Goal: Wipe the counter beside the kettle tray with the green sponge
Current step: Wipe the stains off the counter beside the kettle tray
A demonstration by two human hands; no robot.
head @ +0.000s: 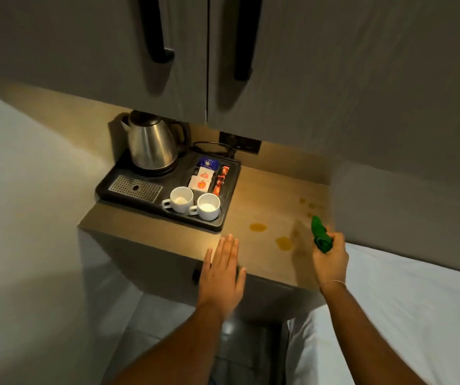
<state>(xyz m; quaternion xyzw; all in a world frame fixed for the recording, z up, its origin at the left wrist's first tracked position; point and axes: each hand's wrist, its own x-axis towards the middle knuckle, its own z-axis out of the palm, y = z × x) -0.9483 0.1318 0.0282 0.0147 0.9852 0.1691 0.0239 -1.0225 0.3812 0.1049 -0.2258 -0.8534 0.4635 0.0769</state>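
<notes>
— Where's the green sponge (321, 235)?

— In the right hand (330, 258), fingers closed round it, above the counter (262, 195) near the yellow spills (258, 227).

— And the left hand (221, 270)?

— Flat, fingers spread, holding nothing, at the counter's front edge, just before the kettle tray (106, 187).

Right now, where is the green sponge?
In the head view, the green sponge is in the right hand, over the counter, right of the kettle tray near orange spills.

green sponge (321, 236) | crumpled, held above counter (264, 190) | kettle tray (106, 187) left
</notes>
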